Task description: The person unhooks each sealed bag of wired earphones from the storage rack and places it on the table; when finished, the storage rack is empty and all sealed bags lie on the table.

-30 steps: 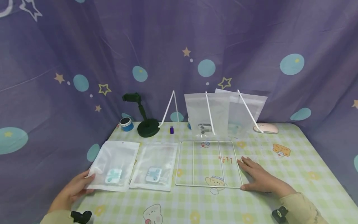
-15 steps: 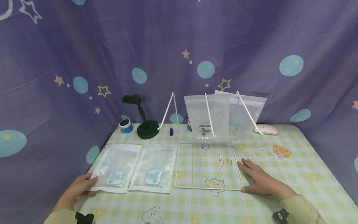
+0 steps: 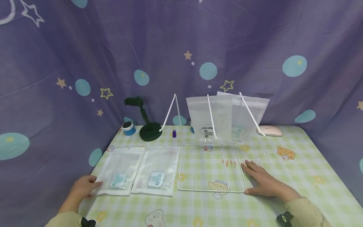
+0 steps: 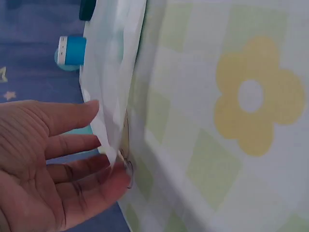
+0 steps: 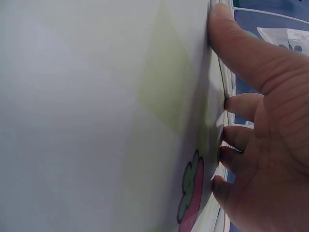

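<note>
- The left hand (image 3: 82, 187) is at the near left corner of an earphone bag (image 3: 120, 165). Its fingers are loosely bent, the thumb apart from the rest; whether they pinch the plastic I cannot tell. The touch looks meant to keep the bag square beside its neighbour.
- Just right of that bag, farther from the left fingers, a second earphone bag (image 3: 156, 162) lies flat, also lengthwise, perhaps paired for easy reach.
- The right hand (image 3: 262, 182) has its fingers spread, touching the near right side of a white wire rack (image 3: 196, 167), probably to stop so light a frame from sliding.
- Beyond and left of the right fingers, a hanging bag with dark earphones (image 3: 201, 113) overlaps a hanging bag with teal earphones (image 3: 241, 113). Both seem hung by their tops from raised prongs, so their weight would keep them straight; the rack's leftmost prong (image 3: 168, 112) is bare.
- The bags are thin, frosted, glossy rectangles; the two lying ones show teal earphones in rounded square cases near the left fingers' end.
- The rack is slim round wire, smooth and white, its base a rectangle crossed by two bars.
- Under both sets of fingers, the bench (image 3: 232, 211) wears a green-checked printed cloth.
</note>
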A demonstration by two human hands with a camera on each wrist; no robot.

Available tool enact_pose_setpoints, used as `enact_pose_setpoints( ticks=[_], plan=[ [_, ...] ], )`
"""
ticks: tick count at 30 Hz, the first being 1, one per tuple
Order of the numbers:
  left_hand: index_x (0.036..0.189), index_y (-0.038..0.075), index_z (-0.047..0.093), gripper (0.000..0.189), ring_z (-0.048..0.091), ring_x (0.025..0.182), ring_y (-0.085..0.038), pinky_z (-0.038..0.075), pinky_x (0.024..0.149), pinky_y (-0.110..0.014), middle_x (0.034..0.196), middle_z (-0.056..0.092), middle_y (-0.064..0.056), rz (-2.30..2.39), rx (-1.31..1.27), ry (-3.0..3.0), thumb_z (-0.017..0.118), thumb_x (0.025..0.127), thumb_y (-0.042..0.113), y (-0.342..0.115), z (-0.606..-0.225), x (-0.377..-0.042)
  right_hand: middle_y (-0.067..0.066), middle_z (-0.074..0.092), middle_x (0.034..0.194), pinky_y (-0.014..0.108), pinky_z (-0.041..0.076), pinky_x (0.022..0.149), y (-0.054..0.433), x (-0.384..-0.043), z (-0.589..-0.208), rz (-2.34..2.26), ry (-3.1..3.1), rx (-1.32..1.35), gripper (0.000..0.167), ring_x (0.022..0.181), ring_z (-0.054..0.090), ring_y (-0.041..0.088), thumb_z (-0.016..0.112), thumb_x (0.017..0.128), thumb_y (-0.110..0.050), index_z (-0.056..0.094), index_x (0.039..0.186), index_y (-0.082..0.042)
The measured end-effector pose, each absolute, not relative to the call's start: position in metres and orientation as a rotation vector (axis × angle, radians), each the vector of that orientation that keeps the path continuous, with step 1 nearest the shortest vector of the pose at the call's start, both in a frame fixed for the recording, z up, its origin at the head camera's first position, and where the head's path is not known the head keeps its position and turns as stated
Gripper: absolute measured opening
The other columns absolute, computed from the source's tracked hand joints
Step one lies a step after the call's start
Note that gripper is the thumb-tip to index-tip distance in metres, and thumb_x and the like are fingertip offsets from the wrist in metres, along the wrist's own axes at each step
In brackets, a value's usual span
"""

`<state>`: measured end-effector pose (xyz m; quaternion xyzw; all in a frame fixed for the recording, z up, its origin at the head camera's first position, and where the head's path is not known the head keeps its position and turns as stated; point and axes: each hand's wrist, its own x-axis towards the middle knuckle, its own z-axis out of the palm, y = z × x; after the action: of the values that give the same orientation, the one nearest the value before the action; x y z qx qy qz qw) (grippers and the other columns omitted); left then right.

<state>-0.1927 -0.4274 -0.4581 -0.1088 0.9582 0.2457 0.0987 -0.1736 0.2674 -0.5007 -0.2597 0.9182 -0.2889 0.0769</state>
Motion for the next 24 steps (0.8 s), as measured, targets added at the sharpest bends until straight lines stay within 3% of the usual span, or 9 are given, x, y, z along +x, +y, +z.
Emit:
enact_pose_setpoints(
  ticks=[3,6,11,15,20,24],
  plan=[
    [0.092,-0.008,0.060,0.043,0.058,0.084,-0.043,0.051,0.075,-0.050,0.088,0.059,-0.026,0.397,-0.179,2.933,0.063,0.092,0.035,-0.420,-0.450,-0.190,0.036,0.020,0.152,0.072,0.018,0.102,0.266,-0.174,-0.499,-0.860,2.751,-0.773,0.098,0.136,0.016,0.059,0.077,0.078,-0.049,0.034,0.147,0.007],
    [0.122,-0.016,0.054,0.061,0.044,0.112,-0.058,0.039,0.091,-0.065,0.122,0.048,-0.041,0.245,-0.120,2.994,0.059,0.094,0.039,-0.406,-0.447,-0.191,0.036,0.021,0.152,0.072,0.018,0.102,0.266,-0.173,-0.499,-0.864,2.752,-0.769,0.099,0.136,0.016,0.059,0.077,0.078,-0.049,0.034,0.147,0.007],
    [0.126,-0.014,0.053,0.054,0.038,0.116,-0.064,0.037,0.090,-0.070,0.133,0.034,-0.046,0.285,-0.044,3.107,0.062,0.092,0.027,-0.368,-0.449,-0.190,0.036,0.020,0.152,0.072,0.018,0.102,0.265,-0.173,-0.498,-0.861,2.750,-0.756,0.099,0.136,0.015,0.059,0.077,0.078,-0.049,0.034,0.147,0.007],
    [0.132,-0.010,0.051,0.055,0.035,0.122,-0.062,0.037,0.090,-0.070,0.140,0.030,-0.043,0.380,0.106,3.160,0.065,0.092,0.026,-0.332,-0.448,-0.189,0.036,0.021,0.152,0.072,0.019,0.102,0.264,-0.173,-0.498,-0.846,2.760,-0.751,0.099,0.136,0.016,0.059,0.077,0.078,-0.049,0.034,0.147,0.007],
    [0.133,-0.005,0.054,0.055,0.040,0.127,-0.053,0.038,0.096,-0.065,0.141,0.040,-0.036,0.461,0.427,3.217,0.070,0.089,0.025,-0.280,-0.449,-0.189,0.035,0.021,0.152,0.072,0.021,0.102,0.264,-0.172,-0.498,-0.840,2.759,-0.744,0.100,0.136,0.016,0.059,0.077,0.077,-0.050,0.034,0.147,0.007],
    [0.141,0.000,0.049,0.064,0.035,0.135,-0.048,0.032,0.102,-0.065,0.146,0.040,-0.028,0.484,0.625,3.123,0.071,0.090,0.031,-0.240,-0.452,-0.189,0.035,0.020,0.152,0.072,0.020,0.102,0.265,-0.173,-0.498,-0.852,2.751,-0.743,0.100,0.136,0.015,0.059,0.077,0.077,-0.049,0.034,0.148,0.006]
  ],
)
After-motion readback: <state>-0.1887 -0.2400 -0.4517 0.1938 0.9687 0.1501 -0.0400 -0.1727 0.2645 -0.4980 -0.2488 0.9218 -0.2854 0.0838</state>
